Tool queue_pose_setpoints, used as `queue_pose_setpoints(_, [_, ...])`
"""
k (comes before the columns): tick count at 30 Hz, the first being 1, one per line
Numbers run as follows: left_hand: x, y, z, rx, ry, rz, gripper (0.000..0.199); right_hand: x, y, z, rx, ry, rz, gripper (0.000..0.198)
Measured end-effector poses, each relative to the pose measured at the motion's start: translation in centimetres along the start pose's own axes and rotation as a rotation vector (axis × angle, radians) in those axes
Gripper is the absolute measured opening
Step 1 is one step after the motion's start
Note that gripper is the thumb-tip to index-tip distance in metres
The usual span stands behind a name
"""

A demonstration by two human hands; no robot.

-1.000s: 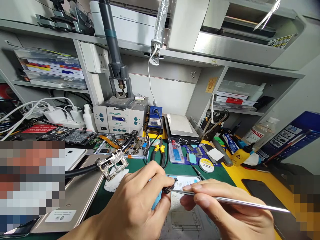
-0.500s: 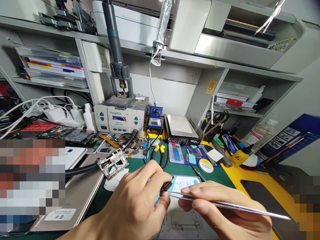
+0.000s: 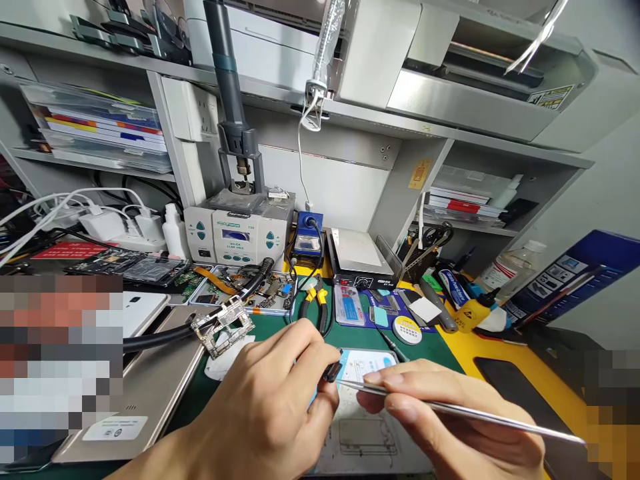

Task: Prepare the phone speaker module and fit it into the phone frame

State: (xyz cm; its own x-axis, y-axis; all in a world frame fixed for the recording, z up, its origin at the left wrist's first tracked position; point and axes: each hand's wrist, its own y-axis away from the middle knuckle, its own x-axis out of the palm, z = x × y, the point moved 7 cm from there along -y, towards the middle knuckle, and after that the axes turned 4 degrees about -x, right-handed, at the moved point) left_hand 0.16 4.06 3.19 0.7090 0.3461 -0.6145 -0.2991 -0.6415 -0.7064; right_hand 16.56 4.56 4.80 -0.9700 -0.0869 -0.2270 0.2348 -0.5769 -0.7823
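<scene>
Between the thumb and fingers of my left hand [image 3: 273, 400] is a small black part [image 3: 332, 371], too small and too far covered to name. My right hand [image 3: 450, 407] pinches a pair of metal tweezers [image 3: 480, 413], its handle end pointing out to the right. The tips of the tweezers reach to the black part's lower edge; whether they touch it I cannot tell. Both hands are above a pale sheet [image 3: 367, 437] printed with a phone outline, which lies on the green mat [image 3: 270, 327].
A bare circuit board [image 3: 223, 327] rests by a black hose left of my hands. Yellow-black pliers [image 3: 313, 303], a heating plate [image 3: 357, 257] and a rework station [image 3: 235, 230] stand behind. A gold device back [image 3: 135, 393] lies left, a dark phone [image 3: 520, 400] right.
The view has shifted slightly, so the bench appears a little further left. The tweezers' tips have drawn slightly right, away from my left thumb. Both hands keep their holds.
</scene>
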Motion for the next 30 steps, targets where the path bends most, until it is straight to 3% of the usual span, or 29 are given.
queue_pose_setpoints(4, [0.1,0.4,-0.1,0.054,-0.058,-0.024,0.025,0.6,-0.2,0.9,-0.080,0.055,0.086,0.040])
queue_pose_setpoints(11, [-0.3,-0.2,-0.5,0.042,-0.108,0.009,0.019,0.1,-0.1,1.0,-0.118,0.074,0.037,0.041])
queue_pose_setpoints(19, [-0.9,-0.5,-0.2,-0.038,0.011,-0.026,0.013,-0.8,0.1,0.1,0.030,0.065,-0.091,0.031])
queue_pose_setpoints(22, [-0.9,-0.4,0.0,-0.046,0.015,-0.042,0.015,-1.0,0.2,-0.4,0.121,0.052,-0.092,0.025])
queue_pose_setpoints(26, [-0.8,-0.3,-0.1,-0.033,-0.027,-0.048,0.016,-1.3,0.2,-0.3,0.135,0.056,-0.094,0.024])
queue_pose_setpoints(30, [-0.5,-0.5,0.9,-0.216,0.130,0.032,0.013,-1.5,0.1,-0.7,0.178,-0.019,-0.136,0.022])
